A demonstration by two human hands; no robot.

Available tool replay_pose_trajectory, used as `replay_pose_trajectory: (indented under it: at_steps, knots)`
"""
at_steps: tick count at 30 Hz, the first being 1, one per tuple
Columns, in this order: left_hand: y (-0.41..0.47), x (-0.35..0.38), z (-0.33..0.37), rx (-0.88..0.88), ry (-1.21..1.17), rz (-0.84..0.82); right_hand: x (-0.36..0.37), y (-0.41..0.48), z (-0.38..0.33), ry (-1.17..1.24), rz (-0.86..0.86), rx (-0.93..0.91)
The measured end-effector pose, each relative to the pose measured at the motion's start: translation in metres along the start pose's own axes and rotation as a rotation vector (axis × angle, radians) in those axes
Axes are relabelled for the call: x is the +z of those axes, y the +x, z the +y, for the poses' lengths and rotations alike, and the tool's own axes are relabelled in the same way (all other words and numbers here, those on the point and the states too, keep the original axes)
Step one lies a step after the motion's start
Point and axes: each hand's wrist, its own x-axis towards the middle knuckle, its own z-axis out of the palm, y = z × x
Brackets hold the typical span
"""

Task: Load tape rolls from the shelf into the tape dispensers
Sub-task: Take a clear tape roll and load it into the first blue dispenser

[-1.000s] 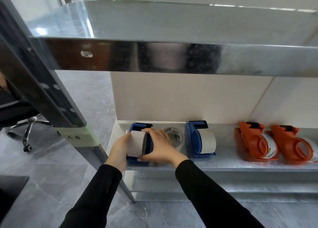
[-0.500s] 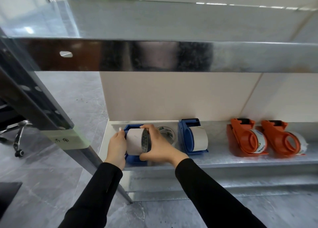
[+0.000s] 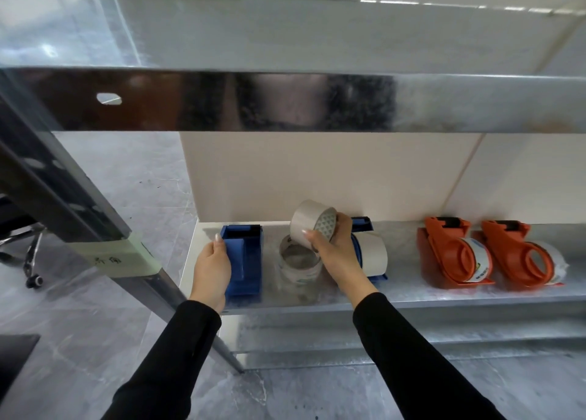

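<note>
My right hand [image 3: 333,245] grips a beige tape roll [image 3: 309,226] and holds it in the air above a clear tape roll [image 3: 299,262] that lies flat on the lower metal shelf [image 3: 412,296]. At the shelf's left end an empty blue dispenser [image 3: 245,261] lies with my left hand [image 3: 211,261] on its left side, thumb on the upper edge. A second blue dispenser [image 3: 367,251], partly hidden behind my right hand, holds a beige roll. Two orange dispensers [image 3: 450,251] [image 3: 513,254] at the right each carry a roll.
An upper metal shelf [image 3: 285,102] overhangs the lower one. A slanted steel post [image 3: 95,226] with a taped label runs down on the left. An office chair base [image 3: 28,254] stands on the grey floor at far left.
My right hand lifted the beige roll out of the left blue dispenser and carried it up and to the right, over the clear roll. My left hand stayed on the dispenser.
</note>
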Motion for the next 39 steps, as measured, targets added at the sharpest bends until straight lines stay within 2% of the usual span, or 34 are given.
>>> replay_pose_trajectory:
  at_steps: [5,10,12,15,19,23,26,27,29,32,33,36,39]
  knots:
    - [-0.001,0.000,0.001,-0.010,-0.009,-0.004,-0.014,0.003,0.009,0.039,0.029,0.093]
    - [0.000,-0.002,0.000,-0.015,-0.003,-0.003,-0.040,0.006,0.011,-0.069,0.219,0.095]
    - [0.002,-0.001,-0.002,-0.013,-0.011,-0.003,-0.051,0.008,0.011,-0.117,0.234,0.103]
    - [0.003,0.002,-0.003,-0.018,-0.025,-0.018,-0.056,0.013,0.015,-0.263,0.203,0.110]
    - [0.000,0.004,-0.003,-0.043,-0.044,-0.032,-0.050,0.017,0.023,-0.615,0.096,0.174]
    - [0.000,0.003,-0.002,-0.057,-0.076,-0.052,-0.047,0.017,0.022,-0.833,0.068,0.135]
    - [0.000,0.001,0.000,-0.083,-0.116,-0.064,-0.039,0.009,0.010,-0.782,0.142,-0.050]
    - [-0.001,0.000,0.000,-0.088,-0.134,-0.068,-0.033,0.006,0.004,-0.727,0.124,-0.141]
    - [0.000,-0.001,0.000,-0.097,-0.165,-0.076,-0.017,0.003,-0.009,-0.753,-0.059,-0.261]
    - [0.001,-0.001,0.000,-0.095,-0.181,-0.089,0.003,0.002,-0.016,-1.080,-0.445,-0.205]
    - [0.000,-0.001,0.001,-0.093,-0.190,-0.096,0.008,0.002,-0.017,-1.219,-0.507,-0.201]
    - [-0.003,-0.002,0.002,-0.100,-0.218,-0.107,0.017,0.004,-0.017,-1.459,-0.453,-0.278]
    - [-0.005,-0.004,0.004,-0.093,-0.254,-0.113,0.016,0.009,-0.019,-1.335,-0.433,-0.249]
